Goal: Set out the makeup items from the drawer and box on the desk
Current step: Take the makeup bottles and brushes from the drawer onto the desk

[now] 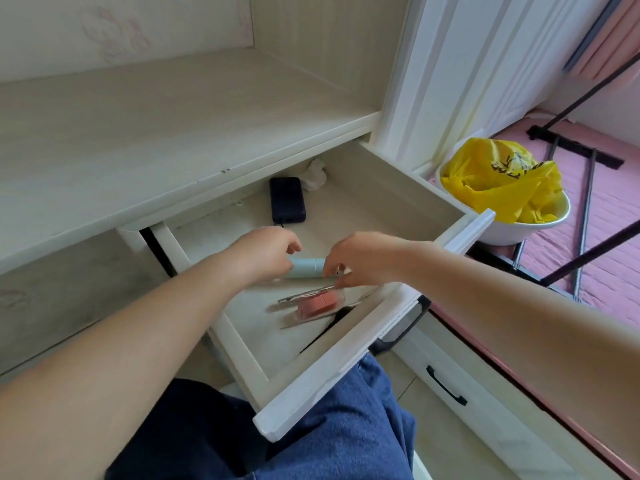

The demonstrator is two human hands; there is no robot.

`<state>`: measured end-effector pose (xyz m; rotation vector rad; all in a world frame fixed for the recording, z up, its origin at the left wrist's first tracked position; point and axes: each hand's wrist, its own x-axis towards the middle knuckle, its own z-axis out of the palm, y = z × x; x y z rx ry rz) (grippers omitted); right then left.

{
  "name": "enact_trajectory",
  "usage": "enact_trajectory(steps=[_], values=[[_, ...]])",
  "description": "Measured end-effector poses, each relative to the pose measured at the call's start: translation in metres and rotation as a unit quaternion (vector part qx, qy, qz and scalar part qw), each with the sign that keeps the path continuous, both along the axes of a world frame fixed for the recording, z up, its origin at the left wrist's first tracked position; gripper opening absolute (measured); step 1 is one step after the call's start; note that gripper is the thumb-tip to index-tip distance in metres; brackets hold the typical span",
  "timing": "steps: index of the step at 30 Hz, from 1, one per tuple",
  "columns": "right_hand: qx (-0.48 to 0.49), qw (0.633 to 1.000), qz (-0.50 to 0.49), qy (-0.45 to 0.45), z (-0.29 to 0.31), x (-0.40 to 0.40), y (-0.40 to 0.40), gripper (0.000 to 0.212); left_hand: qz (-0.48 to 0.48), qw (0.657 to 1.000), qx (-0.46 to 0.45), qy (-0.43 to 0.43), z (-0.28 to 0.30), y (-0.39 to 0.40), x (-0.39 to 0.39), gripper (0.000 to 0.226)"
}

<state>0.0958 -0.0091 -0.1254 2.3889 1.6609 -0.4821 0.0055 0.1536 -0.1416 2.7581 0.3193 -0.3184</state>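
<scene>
The white drawer (377, 337) is pulled out below the pale desk top (145, 133). Both my hands reach into it. My left hand (266, 254) curls over the left end of a light blue tube (308, 266) lying across the drawer. My right hand (360, 261) is at the tube's right end, fingers pinched near a clear plastic case (311, 310). That case holds a pink sponge (317, 304) and a silver pen-like stick (304, 295). Which item the right fingers grip is hidden.
A dark power bank (287, 199) and crumpled white tissue (313, 174) lie at the drawer's back. A white bin with a yellow bag (502, 185) stands to the right on a pink floor. A lower drawer with a black handle (446, 385) is at right. My blue-trousered legs (311, 427) are below.
</scene>
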Motion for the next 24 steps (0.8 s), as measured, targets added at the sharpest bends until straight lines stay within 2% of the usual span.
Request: enact_trajectory(steps=[5,9,15,19,22,24], values=[[-0.127,0.990,0.067,-0.005,-0.026,0.001,0.021,0.039,-0.046,0.993,0.097,0.055,-0.029,0.003,0.027,0.049],[-0.167,0.978,0.114,-0.049,-0.033,0.004,0.030,0.039,-0.052,0.989,0.114,0.083,-0.044,0.003,0.037,0.028],[-0.219,0.953,0.176,-0.117,-0.044,-0.007,0.038,0.027,-0.047,0.985,0.149,0.070,-0.055,0.003,0.042,0.026],[-0.218,0.954,0.155,-0.138,-0.049,-0.007,0.038,0.024,-0.033,0.987,0.140,0.066,-0.060,0.004,0.043,0.022],[-0.191,0.972,0.094,-0.101,-0.042,-0.002,0.034,0.018,-0.012,0.991,0.119,0.065,-0.058,0.006,0.042,0.027],[-0.148,0.988,0.021,-0.044,-0.029,0.000,0.028,0.022,0.010,0.995,0.085,0.050,-0.054,0.008,0.040,0.031]])
